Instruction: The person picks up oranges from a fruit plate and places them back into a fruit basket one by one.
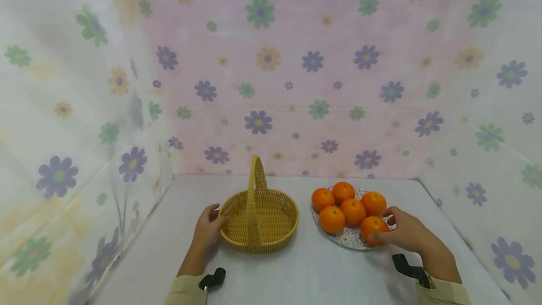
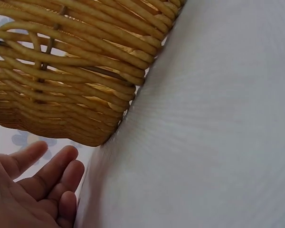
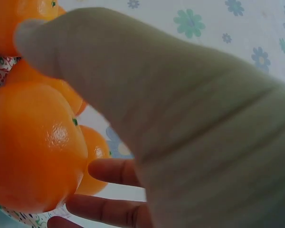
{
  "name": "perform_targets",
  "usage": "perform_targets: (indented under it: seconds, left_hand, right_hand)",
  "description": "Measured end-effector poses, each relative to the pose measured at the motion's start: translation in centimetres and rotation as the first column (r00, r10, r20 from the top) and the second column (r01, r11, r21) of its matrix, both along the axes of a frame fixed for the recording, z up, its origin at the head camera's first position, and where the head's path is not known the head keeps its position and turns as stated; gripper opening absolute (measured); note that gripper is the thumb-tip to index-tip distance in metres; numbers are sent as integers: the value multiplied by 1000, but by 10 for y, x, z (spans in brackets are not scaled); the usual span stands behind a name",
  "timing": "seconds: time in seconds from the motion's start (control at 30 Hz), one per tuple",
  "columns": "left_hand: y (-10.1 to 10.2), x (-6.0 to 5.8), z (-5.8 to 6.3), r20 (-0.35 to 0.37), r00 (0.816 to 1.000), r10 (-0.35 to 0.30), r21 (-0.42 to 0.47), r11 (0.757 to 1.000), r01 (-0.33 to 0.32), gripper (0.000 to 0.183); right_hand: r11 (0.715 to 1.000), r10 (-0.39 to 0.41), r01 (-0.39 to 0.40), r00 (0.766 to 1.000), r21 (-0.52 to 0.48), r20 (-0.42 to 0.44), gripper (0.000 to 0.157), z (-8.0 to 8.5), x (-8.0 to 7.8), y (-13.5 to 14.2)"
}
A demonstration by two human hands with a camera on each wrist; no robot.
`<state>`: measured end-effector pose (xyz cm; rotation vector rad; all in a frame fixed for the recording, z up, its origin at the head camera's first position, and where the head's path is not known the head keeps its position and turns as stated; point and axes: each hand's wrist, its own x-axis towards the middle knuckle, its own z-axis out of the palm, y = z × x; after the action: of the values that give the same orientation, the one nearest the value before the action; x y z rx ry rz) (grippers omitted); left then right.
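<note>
A yellow wicker basket (image 1: 271, 248) with a tall arched handle stands upright on the table, and its woven floor shows inside. Beside its left side is my left hand (image 1: 206, 229), thumb toward the rim; in the left wrist view its loosely bent fingers (image 2: 61, 166) are apart from the weave. To the right, several oranges (image 1: 353, 212) lie on a speckled plate (image 1: 349, 240). My right hand (image 1: 408, 233) reaches around the nearest right orange (image 1: 372, 227), thumb on the near side and fingers beyond it. The right wrist view shows no firm grip around the large orange (image 3: 33, 147).
A white cloth covers the table (image 1: 296, 276). Behind it and at both sides hang flowered cloth walls (image 1: 292, 154). A gap of bare cloth lies between basket and plate. Each wrist carries a small black mount, such as the right mount (image 1: 408, 267).
</note>
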<state>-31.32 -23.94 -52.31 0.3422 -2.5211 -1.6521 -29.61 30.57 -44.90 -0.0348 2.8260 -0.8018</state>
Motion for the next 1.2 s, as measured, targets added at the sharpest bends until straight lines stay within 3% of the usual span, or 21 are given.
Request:
perform_targets:
  seconds: [0.43, 0.6, 0.83, 1.2]
  left_hand:
    - [1, 0, -3, -19, 999, -33, -31, 999, 32, 60]
    - [2, -2, -9, -45, 997, -57, -23, 998, 56, 55]
    - [3, 0, -13, -92, 996, -22, -20, 1000, 20, 53]
    - [8, 0, -10, -129, 990, 55, -48, 997, -61, 48]
  right_hand:
    - [999, 27, -27, 1000, -28, -12, 87, -15, -6, -2]
    - [1000, 16, -16, 1000, -10, -19, 91, -20, -7, -3]
    - [999, 11, -10, 1000, 42, -22, 93, -22, -10, -6]
    - [996, 80, -76, 994, 47, -73, 83, 1, 3, -5]
